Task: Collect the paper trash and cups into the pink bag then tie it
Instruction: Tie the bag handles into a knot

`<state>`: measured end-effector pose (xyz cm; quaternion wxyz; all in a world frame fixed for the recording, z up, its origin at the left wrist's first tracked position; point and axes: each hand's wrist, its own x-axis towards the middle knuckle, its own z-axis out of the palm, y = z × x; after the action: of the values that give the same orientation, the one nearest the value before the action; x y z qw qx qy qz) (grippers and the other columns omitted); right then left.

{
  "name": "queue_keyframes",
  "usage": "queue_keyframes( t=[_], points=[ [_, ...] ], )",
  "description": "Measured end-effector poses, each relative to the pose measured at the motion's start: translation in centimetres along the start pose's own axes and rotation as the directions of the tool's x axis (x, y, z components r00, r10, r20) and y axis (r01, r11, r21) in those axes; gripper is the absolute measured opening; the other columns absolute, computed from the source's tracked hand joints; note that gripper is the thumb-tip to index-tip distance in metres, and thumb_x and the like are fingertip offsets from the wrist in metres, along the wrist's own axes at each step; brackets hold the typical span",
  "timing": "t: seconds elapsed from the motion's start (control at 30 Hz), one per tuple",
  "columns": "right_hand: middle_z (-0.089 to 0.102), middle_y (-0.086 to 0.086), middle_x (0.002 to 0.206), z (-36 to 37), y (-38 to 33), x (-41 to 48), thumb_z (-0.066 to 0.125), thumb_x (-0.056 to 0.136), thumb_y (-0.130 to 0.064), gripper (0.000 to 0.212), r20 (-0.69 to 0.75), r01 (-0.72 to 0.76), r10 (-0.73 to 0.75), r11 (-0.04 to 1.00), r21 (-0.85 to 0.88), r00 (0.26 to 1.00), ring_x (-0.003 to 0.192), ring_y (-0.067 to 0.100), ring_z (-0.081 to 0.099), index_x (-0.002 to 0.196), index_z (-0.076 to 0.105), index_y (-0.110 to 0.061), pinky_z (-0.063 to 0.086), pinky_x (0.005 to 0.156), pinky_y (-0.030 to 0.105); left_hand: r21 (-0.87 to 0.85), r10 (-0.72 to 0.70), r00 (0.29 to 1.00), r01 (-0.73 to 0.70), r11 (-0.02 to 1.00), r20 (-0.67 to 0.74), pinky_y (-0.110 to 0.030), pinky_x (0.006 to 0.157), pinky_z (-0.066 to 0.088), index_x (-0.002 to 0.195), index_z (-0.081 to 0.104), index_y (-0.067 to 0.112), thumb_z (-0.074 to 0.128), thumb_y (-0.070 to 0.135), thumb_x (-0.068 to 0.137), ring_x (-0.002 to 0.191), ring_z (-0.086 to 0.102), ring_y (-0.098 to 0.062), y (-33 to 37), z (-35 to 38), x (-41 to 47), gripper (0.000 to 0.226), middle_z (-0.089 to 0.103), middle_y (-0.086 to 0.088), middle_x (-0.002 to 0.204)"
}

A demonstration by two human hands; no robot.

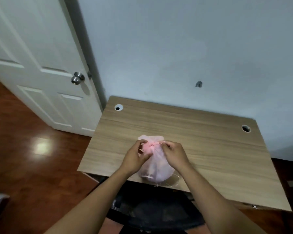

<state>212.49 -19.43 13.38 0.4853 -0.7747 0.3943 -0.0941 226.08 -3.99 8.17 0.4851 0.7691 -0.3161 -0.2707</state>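
Observation:
A filled, translucent pink bag [155, 168] stands on the wooden desk [210, 149] close to its front edge. Its top is gathered into a darker pink twist between my hands. My left hand [135, 157] pinches the gathered plastic from the left side. My right hand [174, 153] pinches a thin strand of the bag's top from the right. Pale shapes show faintly through the bag, too blurred to name. No loose paper or cups are visible on the desk.
The desk has two round cable holes, one at the back left [118, 107] and one at the back right [246, 128]. A white door [41, 73] stands to the left over a reddish wooden floor. A dark chair [152, 208] sits below the desk's front edge.

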Motion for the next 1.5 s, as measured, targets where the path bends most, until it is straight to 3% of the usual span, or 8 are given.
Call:
queue_keyframes(
  t=[0.2, 0.37, 0.47, 0.77, 1.0, 1.13, 1.4, 1.5],
  points=[
    [0.086, 0.000, 0.102, -0.3, -2.7, 1.7, 0.064, 0.107, -0.020, 0.024, 0.068, 0.087, -0.092, 0.993, 0.074, 0.993, 0.102, 0.020, 0.079, 0.104, 0.087, -0.017, 0.059, 0.093, 0.040, 0.129, -0.007, 0.969, 0.040, 0.991, -0.247, -0.020, 0.076, 0.052, 0.100, 0.084, 0.018, 0.088, 0.027, 0.091, 0.078, 0.066, 0.001, 1.6, -1.4, -0.5, 0.013, 0.079, 0.007, 0.093],
    [0.082, -0.015, 0.083, 1.0, -6.2, 2.8, 0.064, 0.109, -0.025, 0.028, 0.220, 0.151, -0.180, 0.978, 0.141, 0.959, 0.081, 0.000, 0.067, 0.093, 0.086, -0.031, 0.058, 0.082, 0.035, 0.191, -0.011, 0.897, 0.105, 0.976, -0.441, -0.024, 0.073, 0.052, 0.095, 0.085, 0.018, 0.088, 0.031, 0.091, 0.075, 0.066, -0.002, 3.0, -5.2, -2.2, 0.014, 0.078, 0.007, 0.089],
    [0.070, -0.021, 0.064, 2.7, -8.8, 2.6, 0.062, 0.110, -0.025, 0.028, 0.325, 0.195, -0.236, 0.969, 0.153, 0.916, 0.062, -0.006, 0.055, 0.100, 0.087, -0.019, 0.045, 0.067, 0.027, 0.197, -0.027, 0.821, 0.168, 0.966, -0.571, -0.025, 0.076, 0.052, 0.099, 0.087, 0.017, 0.088, 0.031, 0.091, 0.080, 0.068, -0.011, 3.9, -8.0, -4.8, 0.016, 0.077, 0.008, 0.092],
    [0.080, 0.006, 0.082, 13.9, -17.3, -1.3, 0.064, 0.109, -0.027, 0.026, 0.540, 0.289, -0.421, 0.904, 0.313, 0.729, 0.076, 0.007, 0.060, 0.098, 0.081, -0.011, 0.048, 0.072, 0.032, 0.106, -0.084, 0.535, 0.315, 0.943, -0.841, -0.004, 0.070, 0.044, 0.095, 0.088, 0.016, 0.088, 0.022, 0.091, 0.079, 0.068, 0.011, 3.2, -18.7, -14.4, 0.008, 0.073, 0.017, 0.084],
    [0.080, -0.002, 0.084, 27.1, -23.6, -8.6, 0.063, 0.110, -0.024, 0.025, 0.651, 0.330, -0.470, 0.883, 0.335, 0.596, 0.078, 0.007, 0.065, 0.099, 0.082, -0.012, 0.052, 0.077, 0.034, -0.053, -0.192, 0.384, 0.343, 0.938, -0.903, -0.040, 0.078, 0.063, 0.092, 0.086, 0.028, 0.088, 0.032, 0.091, 0.079, 0.073, -0.006, -2.3, -28.8, -25.0, 0.004, 0.076, 0.016, 0.089],
    [0.084, -0.007, 0.095, 35.0, -27.3, -13.4, 0.065, 0.108, -0.024, 0.022, 0.692, 0.387, -0.491, 0.865, 0.318, 0.529, 0.091, 0.012, 0.076, 0.102, 0.084, -0.016, 0.058, 0.084, 0.034, -0.088, -0.216, 0.350, 0.347, 0.934, -0.912, -0.037, 0.079, 0.063, 0.092, 0.087, 0.025, 0.089, 0.028, 0.091, 0.077, 0.073, -0.003, -5.5, -35.0, -31.9, 0.004, 0.078, 0.013, 0.091],
    [0.079, -0.017, 0.122, 50.0, -31.7, -23.1, 0.059, 0.108, -0.011, 0.030, 0.794, 0.481, -0.530, 0.802, 0.355, 0.298, 0.113, -0.016, 0.066, 0.125, 0.081, -0.023, 0.051, 0.096, 0.010, -0.199, -0.299, 0.238, 0.368, 0.908, -0.924, -0.041, 0.081, 0.063, 0.090, 0.087, 0.026, 0.088, 0.030, 0.091, 0.082, 0.076, -0.009, -11.9, -43.9, -44.8, 0.004, 0.079, 0.020, 0.088],
    [0.078, -0.017, 0.126, 55.1, -32.7, -26.7, 0.058, 0.108, -0.014, 0.031, 0.849, 0.467, -0.484, 0.813, 0.348, 0.209, 0.119, -0.009, 0.067, 0.127, 0.080, -0.025, 0.052, 0.106, 0.020, -0.233, -0.322, 0.183, 0.388, 0.892, -0.929, -0.039, 0.080, 0.062, 0.087, 0.085, 0.033, 0.089, 0.029, 0.090, 0.080, 0.075, -0.007, -14.3, -46.5, -48.8, 0.007, 0.076, 0.028, 0.085]
  ],
)
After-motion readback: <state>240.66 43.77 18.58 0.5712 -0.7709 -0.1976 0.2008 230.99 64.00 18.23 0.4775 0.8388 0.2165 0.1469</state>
